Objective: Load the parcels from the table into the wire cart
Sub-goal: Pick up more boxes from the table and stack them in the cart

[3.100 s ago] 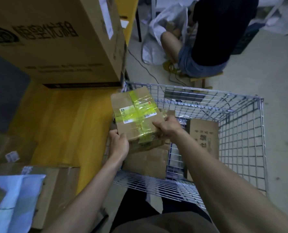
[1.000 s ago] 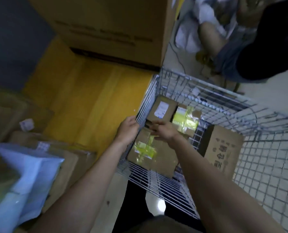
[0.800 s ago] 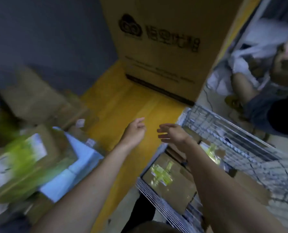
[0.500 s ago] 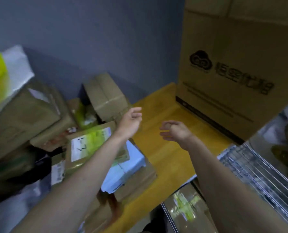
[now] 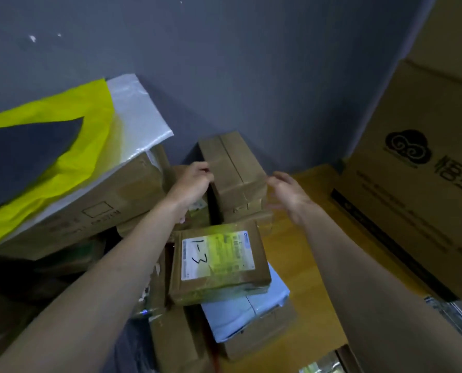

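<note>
Brown parcel [image 5: 235, 168]: left hand [image 5: 193, 181] grips edge, right hand [image 5: 289, 193] beside.

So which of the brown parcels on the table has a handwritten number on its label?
The flat brown parcel nearest the camera, lying on a pale blue mailer: its white label reads "1-3". The others show no handwriting.

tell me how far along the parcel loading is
Done: one taped parcel shows in the wire cart. In hand: left hand grips the brown box; right hand reaches for it. Left: the 1-3 parcel and others remain stacked.
</note>
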